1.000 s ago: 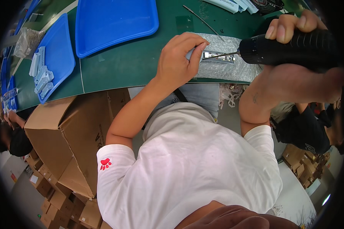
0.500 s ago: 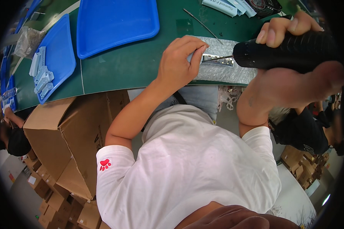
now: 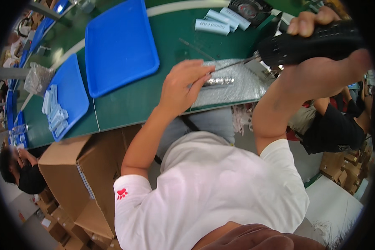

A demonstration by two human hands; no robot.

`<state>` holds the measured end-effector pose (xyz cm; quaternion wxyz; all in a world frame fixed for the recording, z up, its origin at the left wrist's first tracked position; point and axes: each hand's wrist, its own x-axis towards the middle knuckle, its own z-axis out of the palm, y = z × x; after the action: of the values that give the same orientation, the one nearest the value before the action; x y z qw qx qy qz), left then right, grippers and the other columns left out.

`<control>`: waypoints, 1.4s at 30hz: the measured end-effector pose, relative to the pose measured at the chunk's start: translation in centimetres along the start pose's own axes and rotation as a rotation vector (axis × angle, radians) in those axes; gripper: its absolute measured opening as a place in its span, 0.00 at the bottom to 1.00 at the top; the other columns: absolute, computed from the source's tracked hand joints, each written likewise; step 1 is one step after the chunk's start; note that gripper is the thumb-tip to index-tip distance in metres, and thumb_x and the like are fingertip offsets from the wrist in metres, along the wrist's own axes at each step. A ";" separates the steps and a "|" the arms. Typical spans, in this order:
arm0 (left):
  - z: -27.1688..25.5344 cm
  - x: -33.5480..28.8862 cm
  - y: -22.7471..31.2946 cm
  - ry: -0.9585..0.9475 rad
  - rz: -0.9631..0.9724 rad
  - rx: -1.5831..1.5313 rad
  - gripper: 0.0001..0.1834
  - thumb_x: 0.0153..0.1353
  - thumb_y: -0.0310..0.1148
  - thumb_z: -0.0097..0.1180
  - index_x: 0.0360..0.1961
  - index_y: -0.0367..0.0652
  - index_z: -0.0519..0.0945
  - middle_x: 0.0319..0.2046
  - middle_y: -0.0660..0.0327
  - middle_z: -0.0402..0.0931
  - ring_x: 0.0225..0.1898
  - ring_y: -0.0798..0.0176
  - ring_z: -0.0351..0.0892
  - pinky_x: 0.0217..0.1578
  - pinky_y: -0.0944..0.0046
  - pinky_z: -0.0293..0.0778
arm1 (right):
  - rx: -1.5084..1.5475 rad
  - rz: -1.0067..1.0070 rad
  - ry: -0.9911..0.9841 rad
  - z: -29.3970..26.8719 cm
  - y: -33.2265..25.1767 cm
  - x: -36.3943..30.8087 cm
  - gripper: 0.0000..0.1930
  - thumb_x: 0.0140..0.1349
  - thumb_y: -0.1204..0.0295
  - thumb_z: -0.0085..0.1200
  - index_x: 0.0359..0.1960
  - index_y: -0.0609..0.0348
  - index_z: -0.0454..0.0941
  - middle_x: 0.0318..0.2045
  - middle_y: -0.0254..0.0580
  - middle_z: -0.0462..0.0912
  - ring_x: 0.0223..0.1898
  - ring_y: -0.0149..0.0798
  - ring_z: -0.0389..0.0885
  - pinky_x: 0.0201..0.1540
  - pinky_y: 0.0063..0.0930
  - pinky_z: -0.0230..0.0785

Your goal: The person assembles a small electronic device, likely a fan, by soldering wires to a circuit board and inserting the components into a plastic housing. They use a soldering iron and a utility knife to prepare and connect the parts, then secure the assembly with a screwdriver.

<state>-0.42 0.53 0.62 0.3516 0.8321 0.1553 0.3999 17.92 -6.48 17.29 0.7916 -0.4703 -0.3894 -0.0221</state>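
Note:
In my right hand (image 3: 327, 73) is a black electric screwdriver (image 3: 312, 45), its long thin bit (image 3: 233, 64) pointing left. My left hand (image 3: 181, 85) is closed in a pinch at the tip of that bit; anything between the fingertips is too small to make out. Just below the bit lies a small narrow device (image 3: 220, 81) with a shiny open inside, blurred here. Bubble wrap (image 3: 233, 95) is spread under it on the green table. My left fingers partly cover the device's left end.
Two blue trays, one large (image 3: 121, 50) and one smaller (image 3: 77, 89), stand at left, the smaller holding several light-blue casings (image 3: 54, 108). More light-blue pieces (image 3: 212, 27) and a black fan (image 3: 250, 10) lie at the back. A cardboard box (image 3: 100, 166) stands below the table edge; other people are at both sides.
The screwdriver bit has come up off the device. My left fingers have gone from the device's end to the bit's tip. The whole view has shifted and tilted.

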 end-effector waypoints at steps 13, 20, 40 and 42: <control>-2.6 3.4 0.5 -0.179 -0.201 0.106 0.09 0.57 0.27 0.72 0.40 0.42 0.92 0.36 0.56 0.89 0.39 0.56 0.87 0.42 0.61 0.80 | 0.118 -0.096 0.075 -5.5 -0.1 4.1 0.35 0.71 0.38 0.50 0.51 0.66 0.71 0.37 0.53 0.79 0.29 0.43 0.76 0.33 0.38 0.71; -1.2 7.0 -2.0 -0.471 -0.268 0.201 0.09 0.58 0.32 0.72 0.40 0.44 0.92 0.35 0.55 0.89 0.36 0.53 0.87 0.41 0.59 0.81 | 0.209 -0.157 -0.030 -8.0 4.3 7.9 0.16 0.74 0.70 0.55 0.55 0.64 0.65 0.36 0.56 0.85 0.30 0.44 0.82 0.35 0.42 0.78; -2.7 5.7 -2.7 -0.150 -0.332 0.095 0.13 0.61 0.41 0.72 0.40 0.43 0.91 0.31 0.57 0.85 0.33 0.53 0.84 0.37 0.58 0.79 | -0.155 -0.271 0.165 -9.9 7.3 6.7 0.32 0.67 0.84 0.61 0.69 0.69 0.60 0.61 0.59 0.76 0.61 0.48 0.79 0.66 0.37 0.70; -4.2 2.2 -1.7 -0.058 -0.384 -0.065 0.17 0.59 0.40 0.73 0.46 0.43 0.89 0.37 0.58 0.85 0.38 0.55 0.84 0.39 0.58 0.79 | -0.308 -0.485 0.246 -10.6 7.8 4.8 0.36 0.63 0.85 0.63 0.70 0.68 0.59 0.66 0.58 0.69 0.66 0.47 0.73 0.69 0.40 0.66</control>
<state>-2.23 4.84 2.43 0.4523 0.7866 0.2879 0.3063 30.66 -8.61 11.97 0.7239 -0.4720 -0.3835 -0.3258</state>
